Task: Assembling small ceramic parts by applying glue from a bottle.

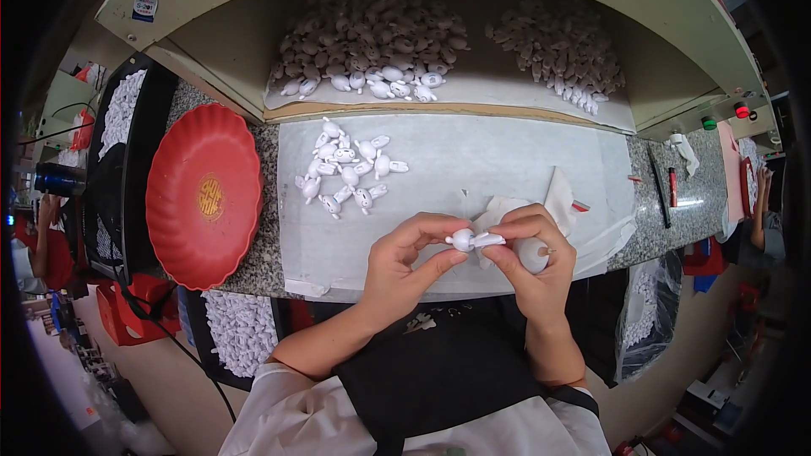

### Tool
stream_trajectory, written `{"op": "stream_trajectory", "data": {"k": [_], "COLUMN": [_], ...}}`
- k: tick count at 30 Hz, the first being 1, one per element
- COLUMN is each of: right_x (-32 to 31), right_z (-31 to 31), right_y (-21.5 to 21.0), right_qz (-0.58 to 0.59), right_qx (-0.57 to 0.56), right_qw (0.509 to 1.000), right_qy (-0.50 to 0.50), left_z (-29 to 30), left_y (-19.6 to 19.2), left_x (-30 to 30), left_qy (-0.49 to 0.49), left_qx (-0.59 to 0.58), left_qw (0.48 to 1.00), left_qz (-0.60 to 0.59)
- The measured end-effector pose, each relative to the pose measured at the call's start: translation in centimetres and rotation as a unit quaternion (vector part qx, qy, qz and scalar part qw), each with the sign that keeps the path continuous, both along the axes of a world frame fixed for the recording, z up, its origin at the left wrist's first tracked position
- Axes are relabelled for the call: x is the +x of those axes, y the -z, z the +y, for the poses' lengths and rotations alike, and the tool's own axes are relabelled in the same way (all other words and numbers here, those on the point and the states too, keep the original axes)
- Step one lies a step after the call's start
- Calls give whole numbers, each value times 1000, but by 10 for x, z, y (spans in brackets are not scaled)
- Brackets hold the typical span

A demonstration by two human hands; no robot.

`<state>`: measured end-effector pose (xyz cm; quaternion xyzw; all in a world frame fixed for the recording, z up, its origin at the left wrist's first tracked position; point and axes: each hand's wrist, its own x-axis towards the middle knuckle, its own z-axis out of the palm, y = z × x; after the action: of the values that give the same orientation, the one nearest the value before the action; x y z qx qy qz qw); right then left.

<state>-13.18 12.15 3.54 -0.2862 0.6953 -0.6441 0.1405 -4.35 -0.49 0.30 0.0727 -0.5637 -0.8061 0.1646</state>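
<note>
My left hand (411, 260) pinches the rounded end of a small white plastic figure (463, 240) between thumb and fingertips. At its other end, the fingers of my right hand (541, 263) close on the long, narrow white part (488, 239). The two pieces meet between my hands; whether they are joined I cannot tell. Tucked in my right palm is a small whitish squeeze bottle (532, 255) with a thin tip. Beyond my hands lies a crumpled white cloth (500, 209). A loose group of similar white figures (346, 171) rests on the white paper sheet (439, 148) to the left.
A red scalloped tray (205, 245) stands at the left. The shelf ahead carries heaps of rounded white parts (372, 42) and narrow white parts (562, 55). A black rod (659, 190) and a red marker-like stick (673, 187) lie at the right. Below left sits a bin of white pieces (241, 333).
</note>
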Motion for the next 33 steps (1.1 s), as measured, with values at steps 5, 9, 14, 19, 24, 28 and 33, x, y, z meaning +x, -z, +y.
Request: {"op": "stream_trajectory", "data": {"k": [5,9,14,19,24,28,33], "right_x": [2,-5,-7,-5,-5,-5,-6], "right_z": [4,10,14,11,9,8,1], "right_y": [-1,-1,2,5,6,6,11], "right_qz": [55,67,1,14,4,-8,31], "right_qx": [39,58,43,32,45,52,62], "right_qw": [998,994,993,993,994,993,992], "right_qy": [-18,-64,-113,-111,-104,-106,-101], "left_z": [-1,-3,-7,-10,-10,-10,-9], "left_y": [-2,-7,-7,-8,-3,-2,2], "left_x": [2,4,3,3,3,2,0], "left_qy": [-6,-1,11,23,17,14,32], "left_qx": [-79,-167,-213,-223,-209,-202,-113], "left_qw": [997,986,977,974,978,979,993], "left_qz": [16,8,20,13,16,13,-11]}}
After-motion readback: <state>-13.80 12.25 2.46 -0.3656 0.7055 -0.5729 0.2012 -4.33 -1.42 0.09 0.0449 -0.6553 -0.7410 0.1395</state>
